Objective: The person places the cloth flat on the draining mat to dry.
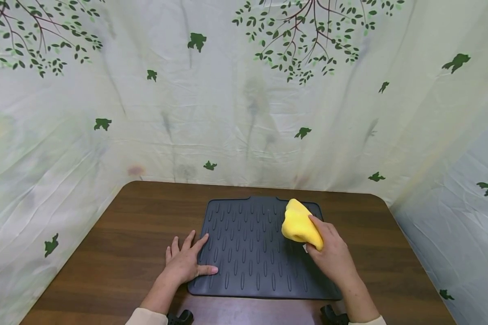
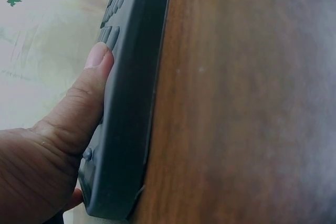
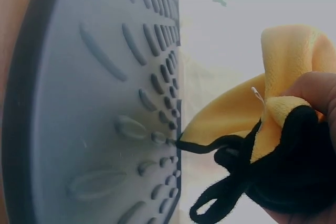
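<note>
One printed curtain (image 1: 244,113) with green leaves and birds hangs behind and to both sides of the mat. One brown wooden table (image 1: 126,243) lies under the mat. One dark rubber mat (image 1: 248,253) with raised oval ribs lies flat at the table's middle, its near edge close to the person. Two hands, two pale sleeve cuffs at the bottom edge of the head view.

Left hand (image 1: 185,262): flat, fingers straight and spread, at the mat's left edge, palm on the table, thumb lying on the mat's near-left corner; the left wrist view shows the thumb (image 2: 89,98) pressed on the mat's rim (image 2: 131,103). It grips nothing.

Right hand (image 1: 331,253): over the mat's right part, fingers curled round one bunched yellow cloth (image 1: 300,224). The cloth sits at the mat's far-right area. The right wrist view shows the cloth (image 3: 294,72) yellow with a black side or trim (image 3: 294,177), pinched by the fingers (image 3: 317,90), beside the ribbed mat (image 3: 94,103); touching or just off it, cannot tell.
</note>
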`<state>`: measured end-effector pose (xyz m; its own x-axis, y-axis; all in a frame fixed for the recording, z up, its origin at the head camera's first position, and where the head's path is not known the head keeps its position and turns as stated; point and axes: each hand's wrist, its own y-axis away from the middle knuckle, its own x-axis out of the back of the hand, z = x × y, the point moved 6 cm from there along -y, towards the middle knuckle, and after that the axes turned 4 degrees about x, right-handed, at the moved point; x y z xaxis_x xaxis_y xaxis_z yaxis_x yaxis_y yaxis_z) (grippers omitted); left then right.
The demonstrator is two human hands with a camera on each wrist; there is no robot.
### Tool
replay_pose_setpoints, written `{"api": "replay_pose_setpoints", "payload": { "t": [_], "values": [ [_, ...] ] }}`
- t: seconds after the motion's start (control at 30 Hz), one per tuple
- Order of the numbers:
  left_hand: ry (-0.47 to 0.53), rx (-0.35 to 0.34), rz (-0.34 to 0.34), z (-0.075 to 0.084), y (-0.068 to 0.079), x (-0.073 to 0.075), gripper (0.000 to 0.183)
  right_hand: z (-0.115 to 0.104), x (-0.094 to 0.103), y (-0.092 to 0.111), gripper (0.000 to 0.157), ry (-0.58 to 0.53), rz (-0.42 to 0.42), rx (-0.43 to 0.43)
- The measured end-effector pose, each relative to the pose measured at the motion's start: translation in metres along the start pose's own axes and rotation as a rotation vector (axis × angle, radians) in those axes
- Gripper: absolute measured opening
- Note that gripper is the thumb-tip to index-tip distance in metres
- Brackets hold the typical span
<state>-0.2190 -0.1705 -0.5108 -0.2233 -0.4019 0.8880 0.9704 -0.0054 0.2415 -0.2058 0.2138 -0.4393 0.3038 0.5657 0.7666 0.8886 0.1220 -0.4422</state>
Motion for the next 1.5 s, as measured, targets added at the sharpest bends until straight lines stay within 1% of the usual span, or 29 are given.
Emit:
{"api": "replay_pose_setpoints", "payload": {
  "t": [0.27,0.5,1.0,1.23,1.37,1.5],
  "values": [
    [-0.009,-0.014,0.000,-0.001,-0.001,-0.001,0.113,-0.006,-0.006,0.000,0.082,-0.008,0.006,0.060],
    [-0.008,-0.013,0.000,-0.002,-0.002,-0.003,0.113,-0.010,-0.010,0.002,0.083,-0.012,-0.019,0.043],
    [-0.004,-0.013,0.004,0.000,0.000,-0.001,0.113,-0.017,-0.018,0.002,0.084,-0.001,-0.024,0.071],
    [-0.008,-0.013,0.009,0.000,0.000,-0.001,0.113,-0.020,-0.022,0.002,0.082,-0.017,-0.046,0.074],
    [-0.008,-0.011,0.006,0.000,-0.001,-0.001,0.114,-0.025,-0.025,0.002,0.082,-0.022,-0.045,0.109],
    [-0.007,-0.011,0.004,0.000,-0.001,-0.001,0.114,-0.031,-0.028,0.003,0.082,-0.013,-0.017,0.168]
  ]
}}
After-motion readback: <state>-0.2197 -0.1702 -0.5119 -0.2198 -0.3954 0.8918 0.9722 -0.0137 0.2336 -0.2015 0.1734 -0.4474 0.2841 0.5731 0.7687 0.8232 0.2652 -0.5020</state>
